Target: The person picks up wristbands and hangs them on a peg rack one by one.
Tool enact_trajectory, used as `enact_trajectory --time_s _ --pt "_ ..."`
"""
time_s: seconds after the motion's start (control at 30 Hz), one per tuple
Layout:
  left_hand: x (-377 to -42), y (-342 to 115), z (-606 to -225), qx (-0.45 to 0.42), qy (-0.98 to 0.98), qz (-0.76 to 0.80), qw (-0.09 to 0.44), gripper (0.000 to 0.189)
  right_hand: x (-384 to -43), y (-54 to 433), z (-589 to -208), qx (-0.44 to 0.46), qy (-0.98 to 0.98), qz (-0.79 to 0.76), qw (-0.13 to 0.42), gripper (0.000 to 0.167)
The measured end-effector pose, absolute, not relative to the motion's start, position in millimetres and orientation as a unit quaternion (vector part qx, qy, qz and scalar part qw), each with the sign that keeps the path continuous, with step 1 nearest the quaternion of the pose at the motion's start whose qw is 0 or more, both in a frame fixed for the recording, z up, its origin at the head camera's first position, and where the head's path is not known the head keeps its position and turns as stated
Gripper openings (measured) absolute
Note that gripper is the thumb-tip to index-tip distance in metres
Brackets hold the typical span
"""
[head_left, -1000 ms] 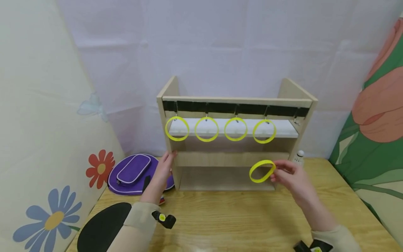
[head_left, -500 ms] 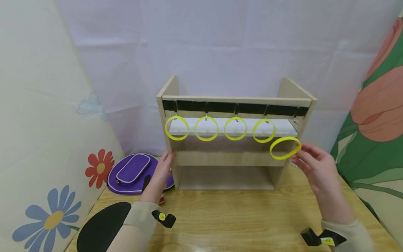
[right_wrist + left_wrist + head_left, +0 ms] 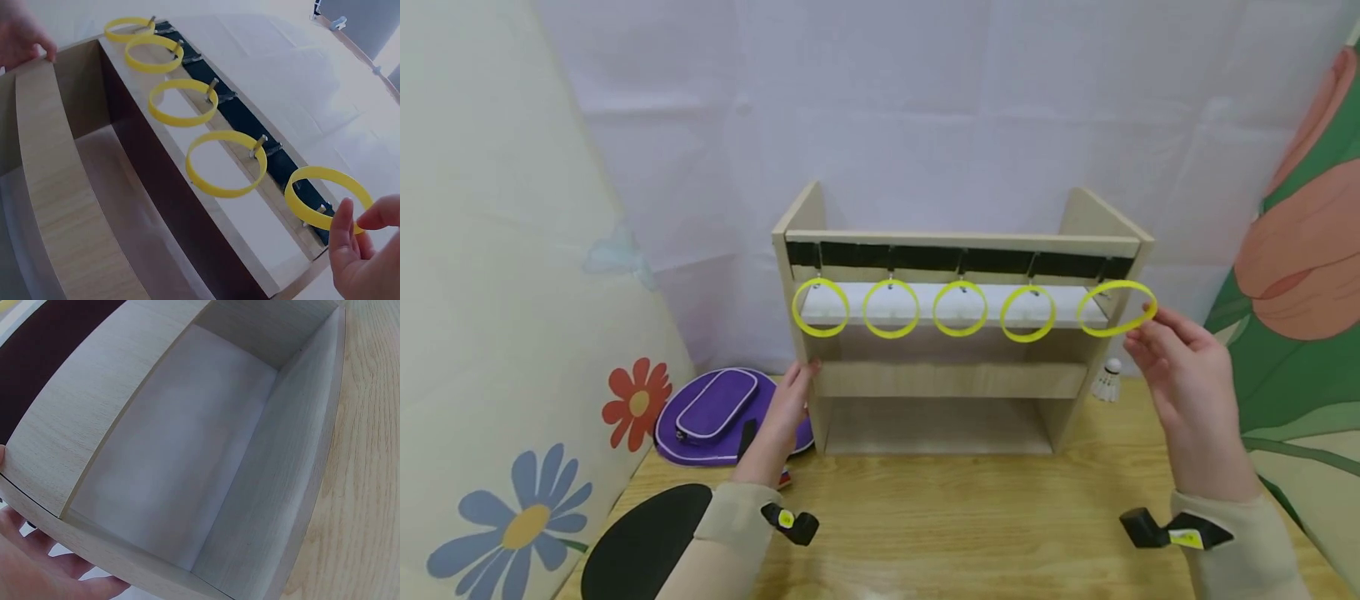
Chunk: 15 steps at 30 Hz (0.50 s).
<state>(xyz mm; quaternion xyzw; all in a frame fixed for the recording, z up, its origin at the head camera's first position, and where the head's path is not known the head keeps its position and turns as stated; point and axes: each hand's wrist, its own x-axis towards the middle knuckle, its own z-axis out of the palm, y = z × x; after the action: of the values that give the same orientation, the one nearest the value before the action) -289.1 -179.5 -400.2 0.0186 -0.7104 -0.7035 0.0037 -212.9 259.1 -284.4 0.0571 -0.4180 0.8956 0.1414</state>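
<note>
A small wooden shelf (image 3: 947, 380) stands on the table with a black strip (image 3: 925, 257) of hooks along its upper front. My left hand (image 3: 787, 408) grips its left side panel, with the thumb on the front and the fingers behind the panel in the left wrist view. Between thumb and fingertips, my right hand (image 3: 1187, 375) pinches a yellow ring (image 3: 305, 214) by its right edge. That ring is in front of the rightmost hook (image 3: 322, 209); whether they touch I cannot tell. Several other yellow rings (image 3: 232, 190) hang from the hooks to the left.
A purple case (image 3: 707, 417) with white piping lies left of the shelf. Nearer to me is a black rounded flat thing (image 3: 647, 542), partly behind my left forearm. A shuttlecock (image 3: 1107, 382) stands beside the shelf's right side. White cloth (image 3: 925, 108) hangs behind.
My right hand has carried the yellow ring up and to the right, from low in front of the shelf to the rightmost hook. The left hand has stayed on the side panel.
</note>
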Motion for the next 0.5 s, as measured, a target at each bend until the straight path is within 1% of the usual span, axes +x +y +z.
enact_trajectory --time_s 0.13,0.33,0.5 --pt "-287.6 -180.0 -402.4 0.022 -0.706 -0.707 0.001 0.052 -220.9 260.5 -283.9 0.062 -0.418 0.895 0.142 0.017" --pt "-288.6 -181.0 -403.5 0.021 -0.709 -0.705 0.004 0.051 -228.3 262.1 -294.0 0.055 -0.436 0.890 0.117 0.018" --pt "-288.5 -181.6 -402.4 0.017 -0.716 -0.698 0.007 0.052 -232.1 260.2 -302.8 0.048 -0.458 0.881 0.108 0.018"
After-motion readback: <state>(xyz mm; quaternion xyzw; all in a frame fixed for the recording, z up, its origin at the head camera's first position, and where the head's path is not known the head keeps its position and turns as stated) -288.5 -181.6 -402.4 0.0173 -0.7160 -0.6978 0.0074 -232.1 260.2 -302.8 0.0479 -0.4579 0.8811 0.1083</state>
